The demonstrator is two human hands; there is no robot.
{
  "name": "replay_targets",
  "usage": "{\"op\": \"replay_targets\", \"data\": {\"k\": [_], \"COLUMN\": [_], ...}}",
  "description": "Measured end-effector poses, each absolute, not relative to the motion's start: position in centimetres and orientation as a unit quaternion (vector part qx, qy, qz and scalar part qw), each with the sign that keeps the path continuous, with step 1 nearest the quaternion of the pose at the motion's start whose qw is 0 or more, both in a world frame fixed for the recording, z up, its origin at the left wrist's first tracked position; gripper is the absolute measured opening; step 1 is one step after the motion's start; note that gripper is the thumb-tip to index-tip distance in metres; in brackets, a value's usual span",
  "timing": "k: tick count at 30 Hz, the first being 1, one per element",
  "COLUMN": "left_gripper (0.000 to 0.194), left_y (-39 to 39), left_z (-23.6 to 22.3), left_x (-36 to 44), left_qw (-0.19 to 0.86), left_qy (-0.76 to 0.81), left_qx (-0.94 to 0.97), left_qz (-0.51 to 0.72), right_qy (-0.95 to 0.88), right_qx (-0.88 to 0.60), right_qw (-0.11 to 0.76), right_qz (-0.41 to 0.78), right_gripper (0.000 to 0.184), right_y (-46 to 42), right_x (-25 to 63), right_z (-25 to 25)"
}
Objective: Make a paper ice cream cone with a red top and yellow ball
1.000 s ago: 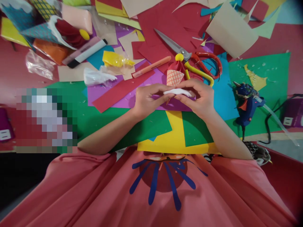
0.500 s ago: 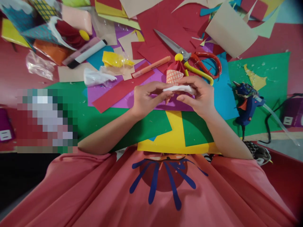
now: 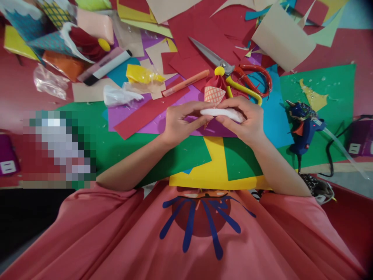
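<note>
A soft white strip of modelling clay point(image 3: 223, 113) is stretched between my two hands. My left hand point(image 3: 182, 120) pinches its left end between thumb and fingers. Around the right end my right hand point(image 3: 244, 118) has its fingers and thumb closed. Just behind the clay lies a small paper cone point(image 3: 215, 95) with an orange grid pattern, red folds at its top and a yellow ball; my fingers partly hide its lower part. Scissors point(image 3: 224, 68) with red and yellow handles lie right behind the cone. An orange marker point(image 3: 186, 83) rests to the cone's left.
A blue glue gun point(image 3: 303, 134) with its cord lies at the right on green sheet point(image 3: 340, 97). White clay in plastic point(image 3: 119, 95) and a yellow packet point(image 3: 144, 73) lie left. Patterned blue cones point(image 3: 52, 42) crowd the far left. Coloured scraps cover the back.
The white clay strip looks smoother and tilts down slightly at its right end. My right thumb has moved in against its near side. The other things stay put.
</note>
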State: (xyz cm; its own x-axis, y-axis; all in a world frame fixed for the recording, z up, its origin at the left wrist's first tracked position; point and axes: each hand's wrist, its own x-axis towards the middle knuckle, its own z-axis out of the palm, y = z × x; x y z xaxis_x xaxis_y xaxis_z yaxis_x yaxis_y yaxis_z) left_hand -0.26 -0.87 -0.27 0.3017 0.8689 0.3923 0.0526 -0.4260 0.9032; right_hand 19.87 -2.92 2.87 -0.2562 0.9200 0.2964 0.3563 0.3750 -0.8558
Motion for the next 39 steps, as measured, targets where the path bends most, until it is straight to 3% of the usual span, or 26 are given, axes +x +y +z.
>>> {"op": "replay_targets", "data": {"k": [3, 8, 15, 20, 26, 29, 34, 39], "left_gripper": [0.021, 0.014, 0.042, 0.023, 0.009, 0.017, 0.05, 0.022], "left_y": [-0.8, -0.9, -0.8, -0.7, -0.5, -0.4, -0.2, -0.1], "left_z": [0.0, 0.1, -0.3, 0.0, 0.4, -0.1, -0.9, -0.7], "left_x": [-0.3, -0.2, -0.2, -0.1, -0.2, -0.2, -0.2, -0.4], "left_qw": [0.418, 0.424, 0.439, 0.405, 0.359, 0.372, 0.423, 0.39], "left_qy": [0.338, 0.324, 0.318, 0.307, 0.347, 0.355, 0.314, 0.289], "left_qx": [0.691, 0.687, 0.681, 0.701, 0.69, 0.681, 0.686, 0.729], "left_qz": [0.484, 0.493, 0.492, 0.5, 0.523, 0.522, 0.502, 0.483], "right_qy": [-0.71, -0.719, -0.724, -0.73, -0.694, -0.697, -0.712, -0.721], "right_qx": [-0.441, -0.428, -0.439, -0.432, -0.471, -0.473, -0.455, -0.436], "right_qw": [0.424, 0.424, 0.431, 0.41, 0.4, 0.409, 0.411, 0.409], "right_qz": [0.349, 0.346, 0.312, 0.336, 0.369, 0.351, 0.344, 0.349], "right_gripper": [0.026, 0.016, 0.016, 0.016, 0.037, 0.03, 0.021, 0.019], "right_y": [-3.0, -2.9, -2.7, -2.8, -2.9, -2.8, -2.9, -2.9], "right_x": [19.8, 19.9, 20.2, 19.8, 19.6, 19.7, 19.7, 19.7], "right_z": [3.0, 2.9, 2.7, 2.6, 2.0, 1.9, 2.3, 2.4]}}
